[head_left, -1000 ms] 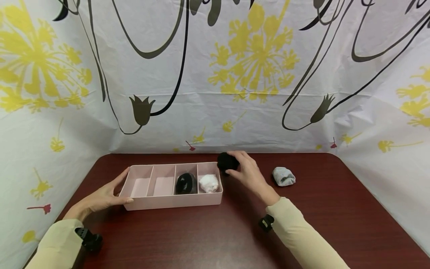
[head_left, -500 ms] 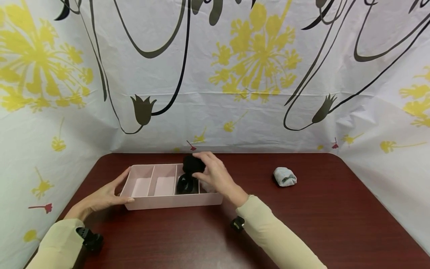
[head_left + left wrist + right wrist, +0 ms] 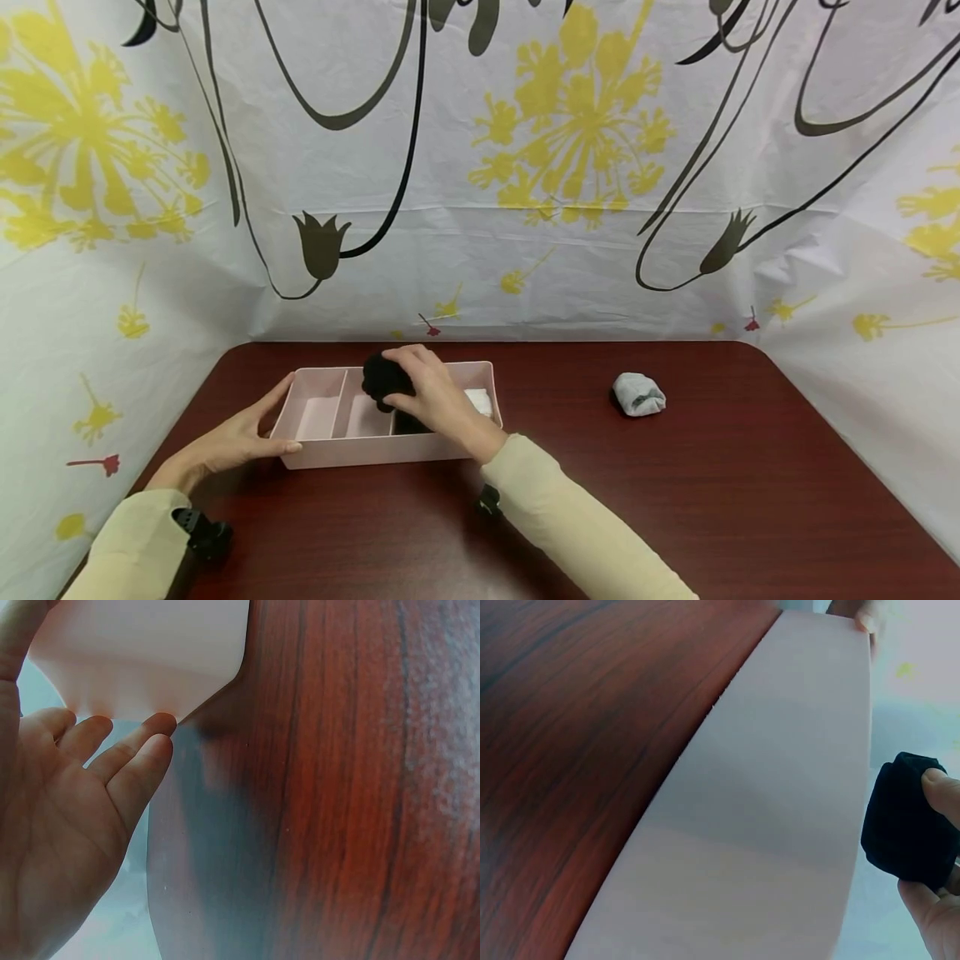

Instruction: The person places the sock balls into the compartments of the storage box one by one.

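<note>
My right hand (image 3: pixel 438 396) grips a rolled-up black sock (image 3: pixel 386 380) between thumb and fingers. It holds the sock over the second compartment from the left of a long pink divided box (image 3: pixel 360 452). In the right wrist view the black sock (image 3: pixel 909 821) appears beyond the box's wall (image 3: pixel 757 787), pinched from two sides. My left hand (image 3: pixel 225 437) holds the box's left end, thumb at the front corner and fingers behind. In the left wrist view, fingertips touch the end wall (image 3: pixel 150 667). A black item (image 3: pixel 409 424) lies in the third compartment, mostly hidden by my right hand.
A white rolled bundle (image 3: pixel 480 402) sits in the rightmost compartment, partly covered by my right hand. A grey rolled-up sock (image 3: pixel 638 394) lies on the dark red wooden table (image 3: pixel 720 475) at the right. A patterned white cloth (image 3: pixel 465 167) hangs behind the table.
My right hand has carried the black sock leftward, from beside the box's right end, across the filled compartments to over the second one. My left hand stays on the box.
</note>
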`<state>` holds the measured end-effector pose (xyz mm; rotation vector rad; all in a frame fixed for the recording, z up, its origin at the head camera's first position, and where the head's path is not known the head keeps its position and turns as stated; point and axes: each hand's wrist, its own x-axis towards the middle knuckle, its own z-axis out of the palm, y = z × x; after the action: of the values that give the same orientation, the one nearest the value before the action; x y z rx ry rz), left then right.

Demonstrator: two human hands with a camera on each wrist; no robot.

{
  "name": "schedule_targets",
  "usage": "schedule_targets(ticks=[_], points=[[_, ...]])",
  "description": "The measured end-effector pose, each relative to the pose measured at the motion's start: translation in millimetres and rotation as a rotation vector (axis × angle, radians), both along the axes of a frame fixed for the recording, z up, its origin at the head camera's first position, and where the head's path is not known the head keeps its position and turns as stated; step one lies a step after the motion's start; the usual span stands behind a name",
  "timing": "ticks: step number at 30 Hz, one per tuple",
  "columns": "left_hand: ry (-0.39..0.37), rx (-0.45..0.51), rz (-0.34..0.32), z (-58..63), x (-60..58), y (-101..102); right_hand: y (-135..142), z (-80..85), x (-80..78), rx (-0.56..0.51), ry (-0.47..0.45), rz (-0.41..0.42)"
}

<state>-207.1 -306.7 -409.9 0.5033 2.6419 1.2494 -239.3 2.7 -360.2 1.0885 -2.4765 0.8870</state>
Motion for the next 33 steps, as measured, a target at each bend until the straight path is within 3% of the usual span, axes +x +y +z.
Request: schedule_targets(ticks=[10,33], points=[[-0.017,0.014,0.001,0.0,-0.5,0.8,-17.0,-3.2,0.7,0.145,0.054,-0.057],[-0.018,0.012,0.003,0.1,-0.5,1.3,-42.0,-10.7,4.2,0.402,0.126,-0.096]])
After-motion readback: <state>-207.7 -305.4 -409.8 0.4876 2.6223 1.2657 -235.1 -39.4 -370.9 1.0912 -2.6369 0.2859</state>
